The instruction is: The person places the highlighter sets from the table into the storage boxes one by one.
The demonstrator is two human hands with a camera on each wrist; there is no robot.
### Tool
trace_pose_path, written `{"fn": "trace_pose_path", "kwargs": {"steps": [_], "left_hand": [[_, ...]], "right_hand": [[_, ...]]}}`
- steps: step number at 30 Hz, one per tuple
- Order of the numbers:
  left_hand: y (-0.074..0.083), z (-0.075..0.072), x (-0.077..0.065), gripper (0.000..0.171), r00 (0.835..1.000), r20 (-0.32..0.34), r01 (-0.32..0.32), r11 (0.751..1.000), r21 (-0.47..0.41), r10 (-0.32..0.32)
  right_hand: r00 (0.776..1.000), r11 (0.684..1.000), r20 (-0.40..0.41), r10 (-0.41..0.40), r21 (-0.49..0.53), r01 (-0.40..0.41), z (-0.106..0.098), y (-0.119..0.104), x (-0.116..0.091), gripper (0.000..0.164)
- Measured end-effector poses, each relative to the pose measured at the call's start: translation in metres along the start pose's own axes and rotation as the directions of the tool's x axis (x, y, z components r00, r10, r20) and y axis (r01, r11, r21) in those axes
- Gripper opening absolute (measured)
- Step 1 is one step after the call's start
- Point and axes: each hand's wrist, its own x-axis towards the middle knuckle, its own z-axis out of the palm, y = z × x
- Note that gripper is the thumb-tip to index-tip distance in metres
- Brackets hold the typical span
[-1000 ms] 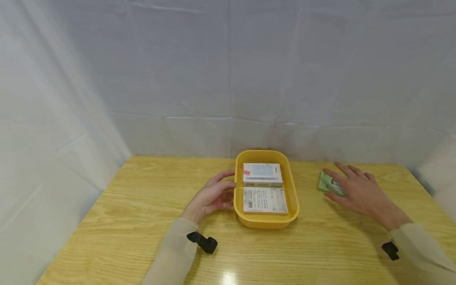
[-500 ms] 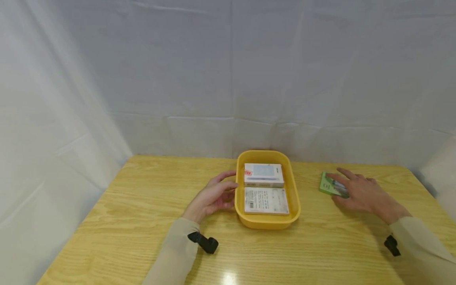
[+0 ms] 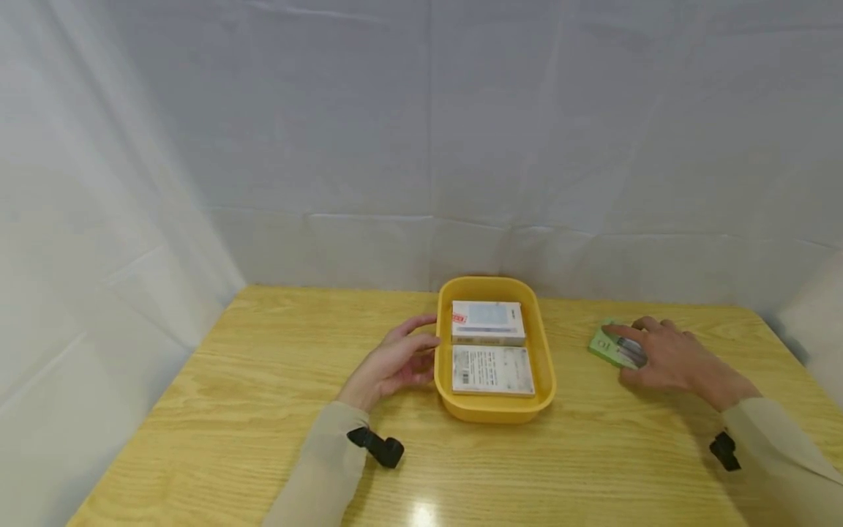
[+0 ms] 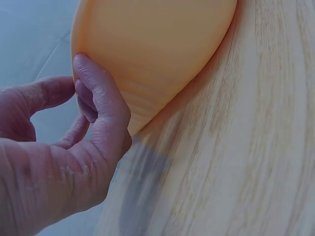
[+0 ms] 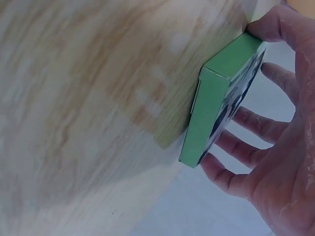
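A yellow plastic basin (image 3: 495,406) stands on the table, with two flat white boxes inside. The upper white box (image 3: 487,318) has a red stamp-like mark; the lower white box (image 3: 492,369) shows printed text and a barcode. My left hand (image 3: 395,359) touches the basin's left side, its fingers bent loosely against the outer wall near the rim. To the right, a small green box (image 3: 609,348) lies on the table with a dark picture on its top. My right hand (image 3: 678,362) holds it, thumb at the near edge and fingers over the far side, covering its right part.
The wooden table (image 3: 263,410) reaches back to a pale sheet (image 3: 369,249) hanging behind it. The basin's far end is close to that sheet. A black wrist camera (image 3: 375,446) is strapped on each sleeve.
My right hand has drawn its fingers in around the green box, which has turned slightly on the table. The left hand and basin have stayed almost in place.
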Motion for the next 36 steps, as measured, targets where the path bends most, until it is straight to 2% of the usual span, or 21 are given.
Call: {"fn": "trace_pose_path", "kwargs": {"steps": [14, 20, 36], "left_hand": [[0.001, -0.001, -0.001, 0.055, 1.000, 0.010, 0.011, 1.000, 0.001, -0.011], [0.001, -0.001, -0.001, 0.054, 1.000, 0.009, 0.009, 1.000, -0.002, -0.009], [0.002, -0.001, -0.001, 0.054, 1.000, 0.011, 0.008, 1.000, 0.010, -0.008]], "right_hand": [[0.996, 0.999, -0.091, -0.022, -0.046, 0.018, -0.003, -0.006, -0.010, 0.075], [0.992, 0.999, -0.122, -0.026, -0.047, 0.021, -0.005, -0.009, -0.012, 0.071], [0.970, 0.994, -0.219, -0.105, -0.065, 0.093, -0.027, -0.036, -0.012, 0.063]]}}
